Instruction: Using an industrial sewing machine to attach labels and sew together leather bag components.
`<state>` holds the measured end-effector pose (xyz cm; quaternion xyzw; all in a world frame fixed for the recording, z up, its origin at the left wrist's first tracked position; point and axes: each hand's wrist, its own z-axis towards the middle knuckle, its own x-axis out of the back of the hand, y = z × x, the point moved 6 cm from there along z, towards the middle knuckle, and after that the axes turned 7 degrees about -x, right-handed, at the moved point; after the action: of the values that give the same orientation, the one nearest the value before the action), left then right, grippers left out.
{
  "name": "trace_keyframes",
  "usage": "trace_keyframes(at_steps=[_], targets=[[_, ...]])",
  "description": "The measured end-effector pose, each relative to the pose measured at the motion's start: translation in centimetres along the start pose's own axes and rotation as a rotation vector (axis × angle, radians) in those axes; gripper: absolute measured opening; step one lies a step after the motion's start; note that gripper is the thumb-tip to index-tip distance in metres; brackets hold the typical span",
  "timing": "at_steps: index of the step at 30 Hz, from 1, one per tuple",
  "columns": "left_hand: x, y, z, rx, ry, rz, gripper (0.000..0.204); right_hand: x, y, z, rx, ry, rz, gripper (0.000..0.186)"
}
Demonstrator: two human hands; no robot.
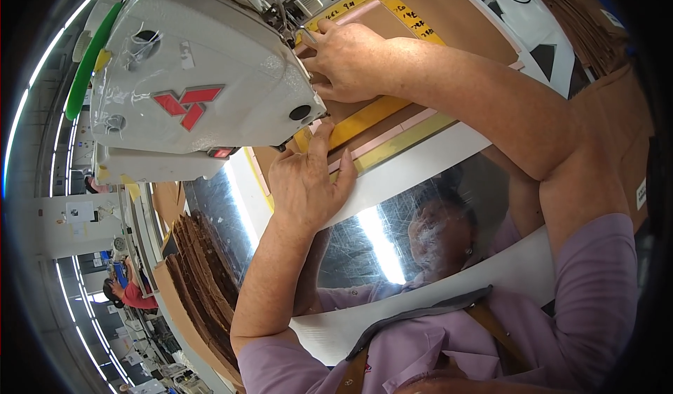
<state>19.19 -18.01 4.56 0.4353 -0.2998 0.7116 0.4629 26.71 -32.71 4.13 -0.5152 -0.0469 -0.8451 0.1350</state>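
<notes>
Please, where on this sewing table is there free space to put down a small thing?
The shiny metal table top is bare between the white strip and the person's chest. It is crowded under the sewing machine: the left hand and right hand press the yellow template there. Brown pieces are stacked at the left.

Stack of brown cardboard pieces [203,282] at lower left, shiny metal tabletop [392,233].

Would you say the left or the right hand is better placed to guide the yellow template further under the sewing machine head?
Probably the right hand: it rests on the yellow template right beside the needle area under the sewing machine head. The left hand lies flat at the template's near edge, better suited to steadying.
</notes>
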Motion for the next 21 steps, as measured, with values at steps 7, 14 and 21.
trace_keyframes(at_steps=[7,14,21], targets=[[-0.5,1.9,-0.2,0.157,-0.152,0.119,0.046,0.7,-0.1,1.0,-0.038,-0.225,-0.022,0.035],[-0.2,4.7,0.3,-0.097,-0.024,-0.020,0.038,0.7,1.2,0.8,-0.021,-0.193,-0.011,0.041],[-0.1,4.2,2.0,0.032,-0.177,0.097,0.059,0.4,1.4,0.8,-0.028,-0.254,-0.057,0.046]])
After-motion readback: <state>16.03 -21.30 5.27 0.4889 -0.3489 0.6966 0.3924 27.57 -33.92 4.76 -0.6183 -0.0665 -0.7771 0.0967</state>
